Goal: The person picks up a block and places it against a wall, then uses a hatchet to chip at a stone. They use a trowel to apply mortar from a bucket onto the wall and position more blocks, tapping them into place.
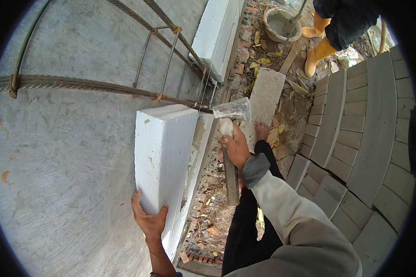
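Note:
A white, light-concrete-looking building block [166, 147] stands on edge along the low wall line. My left hand [151, 217] grips its near end, with the thumb on one side and the fingers on the other. In my right hand [237, 147] is a hatchet [233, 110], held by its wooden handle just below the head. Its broad metal head, smeared with pale dust, sits beyond the block's far right corner, close to a thin string line [203, 92]. The fingers are wrapped round the handle and partly hidden.
Rusty rebar column [101, 87] crosses beyond the block. Another white block [217, 37] lies past it. A mortar bucket [279, 23] stands near a person in yellow boots [320, 53]. My bare foot rests by a concrete slab [266, 90]; grey blocks [356, 115] are stacked at right.

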Demonstrator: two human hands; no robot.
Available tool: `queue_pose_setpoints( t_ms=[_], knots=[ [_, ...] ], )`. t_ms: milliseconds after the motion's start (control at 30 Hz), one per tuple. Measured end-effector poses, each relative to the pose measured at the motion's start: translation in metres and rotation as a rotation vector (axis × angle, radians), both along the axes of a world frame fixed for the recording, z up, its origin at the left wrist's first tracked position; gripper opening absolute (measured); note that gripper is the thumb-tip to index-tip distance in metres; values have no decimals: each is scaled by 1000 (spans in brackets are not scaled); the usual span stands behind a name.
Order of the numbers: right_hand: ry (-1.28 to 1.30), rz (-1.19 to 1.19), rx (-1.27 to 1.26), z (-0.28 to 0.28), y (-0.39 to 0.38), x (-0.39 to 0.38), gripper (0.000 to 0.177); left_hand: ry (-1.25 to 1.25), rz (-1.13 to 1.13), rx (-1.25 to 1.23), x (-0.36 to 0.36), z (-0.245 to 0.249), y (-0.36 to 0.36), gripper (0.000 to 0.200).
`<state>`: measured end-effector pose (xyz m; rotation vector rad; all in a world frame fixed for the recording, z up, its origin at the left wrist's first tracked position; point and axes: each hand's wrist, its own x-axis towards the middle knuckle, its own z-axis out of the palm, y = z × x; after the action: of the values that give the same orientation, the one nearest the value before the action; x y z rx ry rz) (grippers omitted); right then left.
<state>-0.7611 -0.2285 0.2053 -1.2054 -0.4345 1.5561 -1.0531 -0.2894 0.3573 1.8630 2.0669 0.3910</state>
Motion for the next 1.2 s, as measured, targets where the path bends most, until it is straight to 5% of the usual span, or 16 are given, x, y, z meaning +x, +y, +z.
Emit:
queue_pose_setpoints(
  t_ms=[133, 267, 467, 667, 767, 967, 1067, 1200],
  knots=[
    [-695, 0, 529, 59, -8, -2, 47, -30, -25, 24, -3, -2, 0, 90],
    [-1004, 203, 850, 148, 6, 4, 53, -96, 19, -6, -7, -4, -3, 89],
    [-1159, 494, 567, 152, 36, -24, 47, -83, -46, 81, 1, -1, 2, 82],
    [-969, 272, 813, 166, 23, -31, 47, -111, -9, 51, 0, -5, -1, 82],
    [-1123, 493, 556, 147, 36, -34, 47, -75, -11, 31, 0, -2, 1, 86],
    [-969, 306, 781, 162, 25, -27, 46, -92, 15, 6, 0, -5, 2, 88],
    [-1081, 535, 527, 148, 39, -30, 47, -53, -6, 14, 1, -2, 1, 87],
    [-1051, 402, 659, 153, 26, -28, 52, -88, -6, 42, 4, -4, 4, 82]
  ],
)
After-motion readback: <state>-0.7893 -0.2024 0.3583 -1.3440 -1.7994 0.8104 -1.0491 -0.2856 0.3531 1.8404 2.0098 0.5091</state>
